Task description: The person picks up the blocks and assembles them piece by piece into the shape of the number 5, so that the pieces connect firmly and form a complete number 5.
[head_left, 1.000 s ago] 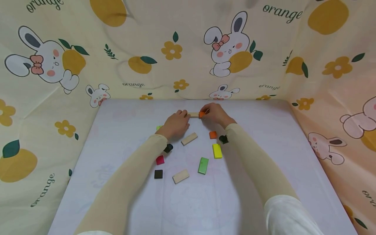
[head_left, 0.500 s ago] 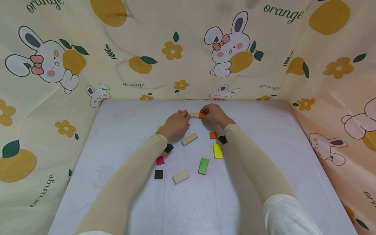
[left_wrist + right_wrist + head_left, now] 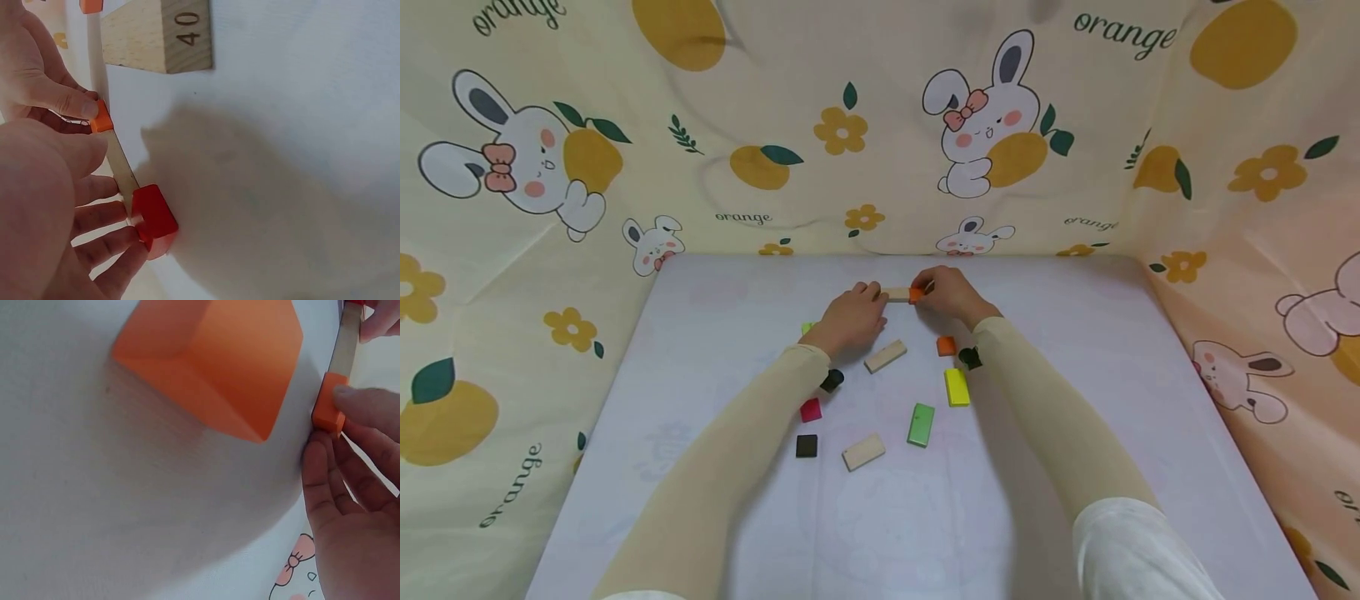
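Observation:
Near the table's back edge, a small orange block [image 3: 916,296], a plain wooden block [image 3: 897,295] and a red block [image 3: 154,215] form a line, end to end. My right hand [image 3: 953,293] holds the orange block, its thumb [image 3: 362,403] on one face and fingertips at the outer end. At the other end my left hand [image 3: 852,317] has its fingers [image 3: 103,215] extended against the red and wooden blocks. The head view hides the red block behind that hand. Closer to me, another wooden block [image 3: 181,34], marked 40, lies at an angle.
Loose blocks lie between the forearms: orange [image 3: 946,346], yellow [image 3: 957,387], green [image 3: 921,425], plain wood [image 3: 863,452], black [image 3: 807,446] and crimson [image 3: 810,410]. A lime block [image 3: 807,327] peeks out beside the left wrist. Printed cloth [image 3: 880,150] walls the back and sides.
Both hands stay at the row of blocks with no clear movement. The head view shifts very slightly.

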### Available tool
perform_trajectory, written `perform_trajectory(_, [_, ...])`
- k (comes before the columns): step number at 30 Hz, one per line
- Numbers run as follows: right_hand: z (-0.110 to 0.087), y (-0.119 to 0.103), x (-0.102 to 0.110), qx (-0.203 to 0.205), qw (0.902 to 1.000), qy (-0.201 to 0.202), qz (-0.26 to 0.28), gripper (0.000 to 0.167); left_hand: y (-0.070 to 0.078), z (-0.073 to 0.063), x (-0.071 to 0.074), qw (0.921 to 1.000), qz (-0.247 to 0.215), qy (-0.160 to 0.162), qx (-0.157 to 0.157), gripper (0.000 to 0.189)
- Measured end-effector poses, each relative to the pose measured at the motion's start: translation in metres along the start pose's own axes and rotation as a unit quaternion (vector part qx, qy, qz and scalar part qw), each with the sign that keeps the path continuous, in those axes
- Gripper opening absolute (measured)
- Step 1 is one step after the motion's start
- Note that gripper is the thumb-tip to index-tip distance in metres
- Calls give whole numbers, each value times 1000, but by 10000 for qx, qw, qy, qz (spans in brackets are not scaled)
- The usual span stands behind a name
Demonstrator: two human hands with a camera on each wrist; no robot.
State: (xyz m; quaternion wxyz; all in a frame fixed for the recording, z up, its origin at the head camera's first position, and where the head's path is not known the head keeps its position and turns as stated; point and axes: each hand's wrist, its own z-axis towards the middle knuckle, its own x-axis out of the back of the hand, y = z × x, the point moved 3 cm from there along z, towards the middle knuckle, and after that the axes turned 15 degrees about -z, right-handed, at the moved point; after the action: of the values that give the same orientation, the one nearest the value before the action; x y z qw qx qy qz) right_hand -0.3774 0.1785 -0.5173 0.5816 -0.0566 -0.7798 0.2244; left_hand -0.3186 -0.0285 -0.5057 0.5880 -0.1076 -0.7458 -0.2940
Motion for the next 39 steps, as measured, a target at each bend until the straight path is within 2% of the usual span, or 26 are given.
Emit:
perform_trajectory(4, [-1,0,1,-14,10000,-22,35,33,2,0,4,10000,-47,-61,21,52])
perform_trajectory(11, [-4,2,4,36,9999,-76,131,36,2,4,15,9991,-387,-182,32,45])
perform_trajectory(20, [-9,8,14,205,9993,311,89,35,-3,16,20,9967,-727,-323,129,41])
perform_trajectory(24, [-9,10,16,215,9990,367,157,36,-4,18,22,9962,-813,-264,161,42])
perform_trajectory(28, [-10,12,18,277,9986,423,163,35,-7,17,28,9928,-1173,-58,226,47])
perform_trajectory(30, [-11,13,19,287,9984,466,139,34,-11,16,33,9890,-1463,90,222,50])
perform_trajectory(33, [-14,12,22,246,9981,555,126,34,-18,10,43,9767,-2108,358,198,51])
perform_trajectory(37, [-14,3,25,394,9969,677,-47,37,-29,-7,56,9521,-2942,797,240,54])
perform_trajectory(39, [-13,-6,25,579,9956,694,-259,39,-36,-19,60,9422,-3192,981,259,58])
